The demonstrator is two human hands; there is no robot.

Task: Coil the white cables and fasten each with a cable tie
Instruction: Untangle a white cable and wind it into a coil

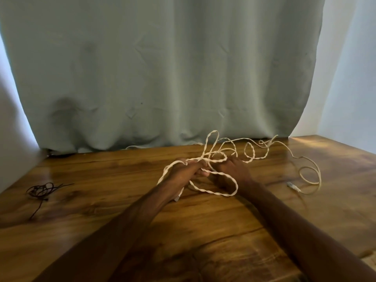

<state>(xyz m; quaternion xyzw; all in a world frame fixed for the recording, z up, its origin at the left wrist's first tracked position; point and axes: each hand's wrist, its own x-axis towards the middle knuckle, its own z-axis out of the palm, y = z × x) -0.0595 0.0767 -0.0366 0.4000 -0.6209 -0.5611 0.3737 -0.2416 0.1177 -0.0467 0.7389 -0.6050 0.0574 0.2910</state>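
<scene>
1. Ties [40, 190]: dark, thin, in a tangled bundle on the wooden surface [101, 200] at far left, well apart from both hands.
2. Left hand [184, 170]: fingers curled round several strands of the white cables [213, 192]; a plug end [177, 197] shows beneath the wrist.
3. White cables: twisted together, in loose uncoiled loops on the surface between and beyond the hands.
4. Right hand [234, 169]: back upward, fingers bent down among the strands; whether they clasp any cannot be told.
5. Second plug [293, 187]: on the surface at right, ending a single trailing loop.
6. Curtain [162, 78]: pale, hanging behind the far edge.
</scene>
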